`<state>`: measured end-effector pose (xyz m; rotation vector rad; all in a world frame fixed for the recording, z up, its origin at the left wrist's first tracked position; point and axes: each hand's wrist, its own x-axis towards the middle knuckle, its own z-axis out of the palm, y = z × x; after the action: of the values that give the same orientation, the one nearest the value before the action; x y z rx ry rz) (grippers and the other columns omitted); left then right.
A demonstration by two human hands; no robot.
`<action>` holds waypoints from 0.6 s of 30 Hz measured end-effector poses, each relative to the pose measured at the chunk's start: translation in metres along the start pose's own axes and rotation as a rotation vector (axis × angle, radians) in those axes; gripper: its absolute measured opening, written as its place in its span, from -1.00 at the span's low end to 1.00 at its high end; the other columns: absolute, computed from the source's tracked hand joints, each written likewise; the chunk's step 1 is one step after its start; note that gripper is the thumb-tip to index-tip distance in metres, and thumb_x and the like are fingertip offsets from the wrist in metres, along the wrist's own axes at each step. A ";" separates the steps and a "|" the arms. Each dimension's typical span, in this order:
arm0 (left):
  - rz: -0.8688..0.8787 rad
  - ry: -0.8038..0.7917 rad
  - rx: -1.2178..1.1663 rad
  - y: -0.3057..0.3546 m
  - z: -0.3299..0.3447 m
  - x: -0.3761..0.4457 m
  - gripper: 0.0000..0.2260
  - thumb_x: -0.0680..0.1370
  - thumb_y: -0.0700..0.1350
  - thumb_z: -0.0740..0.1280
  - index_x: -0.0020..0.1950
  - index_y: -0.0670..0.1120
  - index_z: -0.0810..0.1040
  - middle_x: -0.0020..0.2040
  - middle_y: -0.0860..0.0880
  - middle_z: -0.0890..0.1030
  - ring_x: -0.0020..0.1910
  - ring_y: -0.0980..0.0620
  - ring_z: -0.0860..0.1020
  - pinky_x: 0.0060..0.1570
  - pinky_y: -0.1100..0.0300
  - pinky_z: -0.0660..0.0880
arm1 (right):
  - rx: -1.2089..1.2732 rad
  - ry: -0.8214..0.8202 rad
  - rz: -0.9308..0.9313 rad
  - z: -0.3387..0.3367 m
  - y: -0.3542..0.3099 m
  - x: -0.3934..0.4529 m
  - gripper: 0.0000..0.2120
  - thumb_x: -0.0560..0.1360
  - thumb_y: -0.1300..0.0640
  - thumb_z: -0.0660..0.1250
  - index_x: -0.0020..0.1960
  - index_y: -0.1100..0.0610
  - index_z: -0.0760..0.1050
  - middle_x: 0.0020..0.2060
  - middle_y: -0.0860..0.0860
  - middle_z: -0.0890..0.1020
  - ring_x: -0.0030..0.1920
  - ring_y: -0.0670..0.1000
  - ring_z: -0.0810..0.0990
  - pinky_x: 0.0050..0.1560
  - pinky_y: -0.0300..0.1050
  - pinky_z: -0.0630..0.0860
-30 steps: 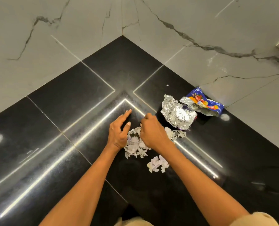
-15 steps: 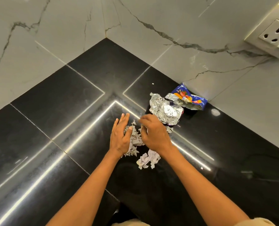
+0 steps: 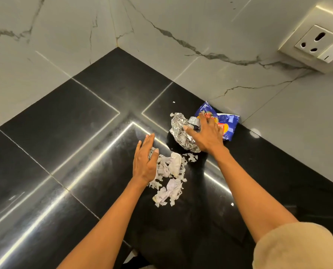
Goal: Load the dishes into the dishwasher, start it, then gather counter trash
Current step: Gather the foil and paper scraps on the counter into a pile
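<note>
**Two piles, one hand now on the far one**

Two heaps of trash are what I am working with. The torn paper scraps (image 3: 169,173) lie in the middle of the black table (image 3: 64,133); the crumpled foil (image 3: 181,133) sits just beyond them at about one o'clock, touching the blue snack wrapper (image 3: 227,125) near the marble wall (image 3: 200,35).

What changed: a second ago both my hands were cupped round the paper scraps. Now my right hand (image 3: 206,134) has left them and reached out to one o'clock, landing across the foil and the edge of the wrapper, fingers (image 3: 189,130) spread apart and flat, not yet closed on anything. My left hand (image 3: 145,162) has stayed at the nine o'clock edge of the scraps, fingers straight and together, acting as a wall.

My reading is that the scraps are bunched well enough, and I am now at the gathering part of the task, dragging the far pieces back toward the paper. A few stray flecks lie apart at twelve and at four o'clock. A wall socket (image 3: 317,43) sits at two o'clock, well clear.
</note>
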<state>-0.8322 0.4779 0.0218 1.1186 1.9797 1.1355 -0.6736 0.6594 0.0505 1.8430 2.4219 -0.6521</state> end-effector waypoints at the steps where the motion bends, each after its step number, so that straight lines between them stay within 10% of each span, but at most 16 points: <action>1: -0.008 0.005 0.001 0.002 0.001 0.001 -0.45 0.59 0.04 0.09 0.58 -0.06 0.25 0.48 0.19 0.17 0.32 0.64 -0.11 0.53 0.11 -0.06 | -0.004 -0.003 -0.014 0.004 -0.004 -0.003 -0.09 0.48 -0.53 0.08 0.64 -0.01 0.05 0.59 0.18 0.16 0.58 0.24 0.12 0.53 0.33 0.02; 9: 0.042 -0.033 -0.037 0.007 0.009 0.011 -0.49 0.60 0.06 0.09 0.56 -0.01 0.23 0.46 0.17 0.18 0.23 0.77 -0.11 0.52 0.08 -0.10 | -0.091 -0.077 -0.101 0.024 -0.025 -0.024 0.11 0.31 -0.64 0.15 0.65 -0.09 -0.11 0.60 0.24 0.06 0.59 0.30 0.04 0.49 0.43 0.08; 12: 0.093 -0.032 -0.011 0.000 0.018 0.018 -0.46 0.60 0.20 0.04 0.55 0.04 0.27 0.55 0.08 0.27 0.49 0.43 0.09 0.60 -0.01 -0.13 | -0.182 -0.044 -0.104 0.036 -0.031 -0.029 0.13 0.29 -0.62 0.21 0.64 -0.08 -0.09 0.57 0.26 0.10 0.56 0.34 0.08 0.46 0.43 0.12; 18: 0.103 -0.050 0.025 -0.007 0.026 0.027 -0.40 0.60 0.22 0.03 0.58 -0.01 0.28 0.56 0.04 0.33 0.55 0.18 0.21 0.59 -0.03 -0.09 | -0.147 0.177 -0.131 0.045 -0.042 -0.034 -0.40 0.47 -0.30 0.34 0.41 -0.05 0.36 0.31 0.13 0.39 0.27 0.20 0.38 0.23 0.18 0.34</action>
<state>-0.8270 0.5100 0.0014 1.2621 1.9216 1.1262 -0.7125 0.6042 0.0316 1.7662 2.6385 -0.3160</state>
